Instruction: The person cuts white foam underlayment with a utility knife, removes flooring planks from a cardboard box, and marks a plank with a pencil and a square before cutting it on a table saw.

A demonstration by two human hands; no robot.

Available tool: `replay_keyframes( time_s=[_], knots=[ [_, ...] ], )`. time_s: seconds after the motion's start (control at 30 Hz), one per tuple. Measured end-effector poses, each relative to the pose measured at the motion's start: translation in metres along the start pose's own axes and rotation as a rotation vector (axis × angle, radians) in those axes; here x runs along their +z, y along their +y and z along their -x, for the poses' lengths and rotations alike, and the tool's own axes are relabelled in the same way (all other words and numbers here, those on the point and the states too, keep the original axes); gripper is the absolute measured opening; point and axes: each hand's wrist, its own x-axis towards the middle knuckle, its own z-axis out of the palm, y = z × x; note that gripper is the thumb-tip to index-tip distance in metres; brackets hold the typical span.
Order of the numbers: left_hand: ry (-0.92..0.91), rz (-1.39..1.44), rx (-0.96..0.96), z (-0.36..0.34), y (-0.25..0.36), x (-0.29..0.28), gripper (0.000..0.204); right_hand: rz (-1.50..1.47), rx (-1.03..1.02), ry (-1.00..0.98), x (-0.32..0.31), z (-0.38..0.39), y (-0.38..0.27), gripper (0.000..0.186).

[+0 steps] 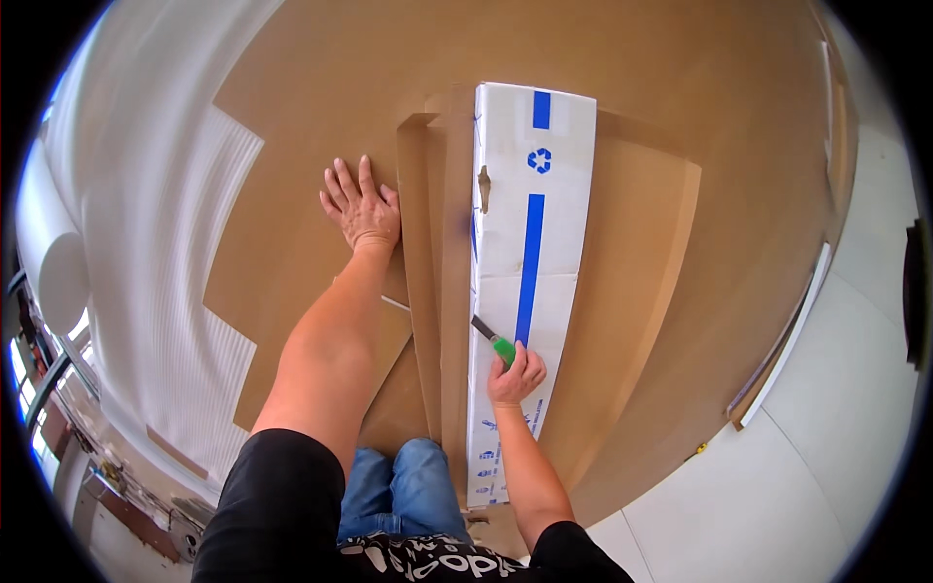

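Observation:
A long white box with blue bands [539, 243] lies lengthwise on brown cardboard, with a torn spot on its left edge. My right hand [517, 374] grips a green-handled utility knife [503, 351]; its dark blade rests at the box's left edge, around mid-length. My left hand [361, 204] lies flat with fingers spread on the cardboard [282, 185] to the left of the box, beside a folded cardboard strip [423, 272]. On the box's right, a larger folded cardboard panel [632, 243] shows behind it.
Wavy white foam sheeting [151, 243] and a white roll [49, 257] are at the left. My kneeling legs show below. Long narrow strips [789, 335] lie along the right edge of the cardboard beside a white tiled floor [826, 428]. A small yellow item [700, 449] lies near that edge.

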Motion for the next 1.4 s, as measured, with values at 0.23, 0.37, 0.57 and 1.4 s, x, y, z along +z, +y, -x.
replay_keyframes(
  time_s=[0.23,0.37,0.57,1.4],
  knots=[
    [-0.03,0.023,-0.034,0.004,-0.014,0.004,0.065,-0.442,-0.068,-0.369,-0.026,-0.188,0.004,0.045],
    [-0.006,0.037,0.01,-0.003,-0.002,0.003,0.067,-0.375,-0.504,-0.151,-0.025,-0.397,-0.027,0.052],
    [-0.005,0.064,0.009,-0.002,-0.009,0.003,0.069,0.162,-0.816,-0.373,-0.031,-0.528,-0.063,0.04],
    [-0.024,0.088,0.005,-0.002,-0.007,0.001,0.069,0.308,-0.896,-0.487,-0.03,-0.541,-0.076,0.038]
  ],
)
